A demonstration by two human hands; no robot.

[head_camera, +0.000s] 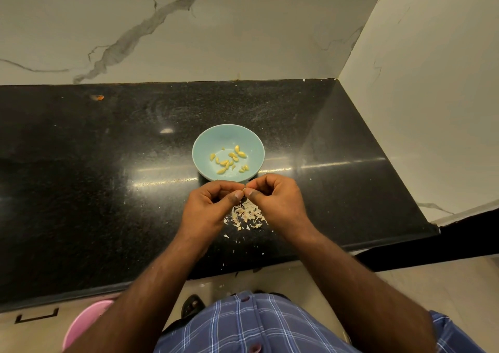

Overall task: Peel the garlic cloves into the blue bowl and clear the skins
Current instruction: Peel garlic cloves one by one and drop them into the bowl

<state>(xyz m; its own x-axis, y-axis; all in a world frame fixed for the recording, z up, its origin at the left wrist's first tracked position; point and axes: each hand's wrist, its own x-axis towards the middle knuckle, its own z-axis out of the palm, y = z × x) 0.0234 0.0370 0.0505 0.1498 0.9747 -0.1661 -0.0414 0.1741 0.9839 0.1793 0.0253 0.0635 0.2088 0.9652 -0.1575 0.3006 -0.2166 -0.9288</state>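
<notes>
The black counter [108,190] takes up most of the view, backed by marble-patterned wall [243,28], and its near edge is the first worry: loose flakes already lie close to it, so a careless sweep could send skins over onto the floor instead of into a pile. A pink bin [83,323] shows below the counter at the left (likely where the skins belong, though that is a guess).

The bowl [205,147] sits mid-counter, just beyond the hands, with a scatter of peeled cloves [229,159] in its bottom. Both forearms reach toward it; a nudge from a knuckle could slide it on the glossy stone.

The left hand [209,204] and right hand [275,200] are both curled, thumbs and forefingers meeting and pinching a clove [245,189] between them, of which only a pale sliver shows. It is held over the counter just short of the bowl's near rim. A small, slick clove pinched this hard can shoot out and land on the counter or floor.

The skins [247,213] lie heaped right under the hands. Falling peel could as easily drift into the bowl, given how close it stands, and would then need picking out from among the cloves.
</notes>
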